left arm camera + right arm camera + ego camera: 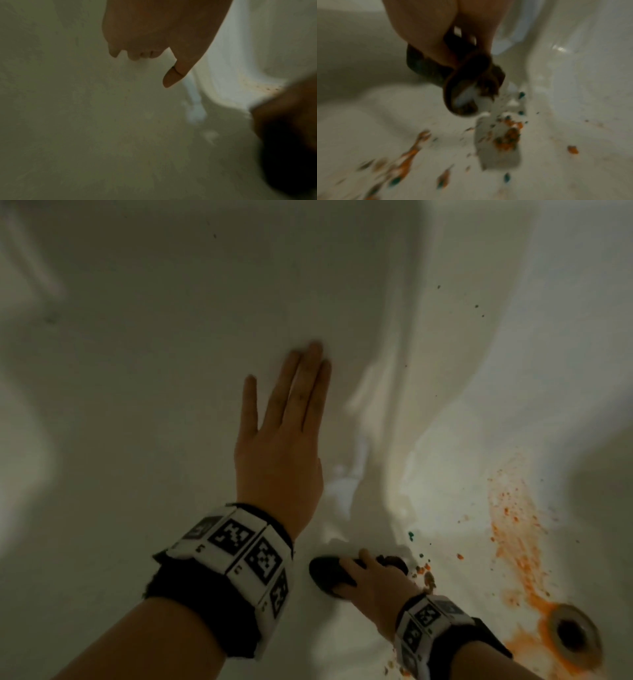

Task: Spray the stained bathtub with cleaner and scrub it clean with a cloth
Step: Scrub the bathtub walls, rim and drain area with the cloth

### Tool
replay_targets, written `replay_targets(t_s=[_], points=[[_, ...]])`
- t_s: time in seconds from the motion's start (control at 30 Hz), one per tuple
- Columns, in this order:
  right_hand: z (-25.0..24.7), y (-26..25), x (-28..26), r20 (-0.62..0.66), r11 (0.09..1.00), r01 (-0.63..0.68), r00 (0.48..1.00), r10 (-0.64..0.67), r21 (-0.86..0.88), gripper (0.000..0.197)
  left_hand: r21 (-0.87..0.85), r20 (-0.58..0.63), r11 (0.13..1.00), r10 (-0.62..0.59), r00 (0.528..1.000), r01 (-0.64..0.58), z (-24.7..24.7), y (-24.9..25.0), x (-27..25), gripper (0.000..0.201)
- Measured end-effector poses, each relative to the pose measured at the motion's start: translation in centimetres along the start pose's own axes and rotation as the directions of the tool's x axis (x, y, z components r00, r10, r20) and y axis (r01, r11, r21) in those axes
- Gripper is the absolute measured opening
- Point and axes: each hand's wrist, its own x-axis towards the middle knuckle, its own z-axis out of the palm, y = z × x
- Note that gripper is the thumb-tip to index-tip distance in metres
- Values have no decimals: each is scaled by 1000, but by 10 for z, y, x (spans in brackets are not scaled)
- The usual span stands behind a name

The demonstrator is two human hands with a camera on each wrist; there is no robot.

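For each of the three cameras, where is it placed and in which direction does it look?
Head: worn on the head, looks down into the bathtub; shows left hand flat on the tub, right hand holding the dark cloth, and the drain.
Left wrist: looks along the left hand at the tub surface.
Right wrist: looks along the right hand at the cloth and orange stains.
Shared: head and right wrist both show cloth and stains.

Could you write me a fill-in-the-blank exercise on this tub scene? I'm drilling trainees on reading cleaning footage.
1. The dark cloth is held by the ____ hand.
2. The left hand lies flat, its fingers ____, on the bathtub wall.
3. The big stain running toward the drain is ____ in colour.

Missing words: right; straight; orange
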Motion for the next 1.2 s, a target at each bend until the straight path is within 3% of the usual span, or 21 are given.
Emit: replay_targets(t_s=[0.07, 0.13, 0.17, 0.23, 0.27, 0.37, 0.43, 0.5, 0.6, 0.67, 0.7, 0.8, 0.87, 0.93, 1.0, 1.07, 1.13, 1.2], points=[[-6, 6, -14, -7, 991, 134, 991, -135, -26, 71, -15, 145, 1000, -16, 989, 19, 16, -2, -22, 96], [-16, 24, -14, -202, 998, 0, 979, -12, -56, 79, -48, 386, 998, -28, 922, 50, 25, -1, -43, 94], [-26, 36, -13, -277, 994, -113, 955, 108, -1, 83, -51, 519, 997, -24, 854, 59, 28, 1, -53, 92], [-50, 63, -11, -496, 953, -288, 817, 294, 90, 86, -53, 709, 999, 31, 704, 9, 39, 9, -77, 88], [-61, 75, -11, -509, 929, -351, 782, 360, 118, 83, -54, 771, 998, 49, 635, -11, 45, 15, -88, 89], [-58, 87, -8, -316, 928, -360, 873, 372, 95, 75, -42, 894, 999, 47, 446, -21, 58, 27, -119, 92], [-25, 70, -8, -253, 947, -309, 912, 322, 87, 67, -23, 924, 1000, 21, 383, 0, 62, 30, -133, 92], [11, 51, -18, -216, 957, -281, 932, 291, 74, 57, -14, 917, 1000, 14, 399, -4, 63, 31, -139, 91], [56, 31, -48, -88, 985, -170, 982, 170, 7, 67, -3, 910, 999, 21, 413, -44, 60, 36, -146, 86], [73, 24, -70, 11, 983, -177, 984, 177, 36, 73, -10, 916, 998, 34, 400, -63, 54, 41, -159, 84], [79, 19, -78, 3, 974, -205, 979, 205, 99, 74, -12, 920, 998, 34, 389, -58, 52, 43, -168, 82], [89, -3, -87, -247, 968, -187, 943, 225, 169, 83, -17, 924, 1000, 8, 383, 21, 47, 47, -192, 80], [90, -25, -86, -348, 971, -29, 930, 114, 239, 81, -28, 907, 998, 3, 420, 53, 46, 46, -197, 81], [84, -53, -74, -280, 954, 121, 959, -40, 276, 73, -33, 888, 996, -7, 459, 78, 46, 43, -199, 80], [80, -71, -62, -144, 957, 179, 978, -149, 227, 64, 4, 878, 993, -59, 475, 116, 47, 39, -203, 80], [72, -70, -52, -154, 960, 139, 983, -103, 245, 58, 34, 879, 990, -94, 468, 134, 48, 37, -207, 82], [67, -55, -42, -204, 936, -14, 975, 92, 353, 54, 41, 886, 991, -96, 453, 130, 49, 37, -208, 83], [62, -29, -36, -205, 856, -188, 925, 319, 482, 56, 37, 897, 991, -91, 433, 132, 48, 37, -205, 84]])
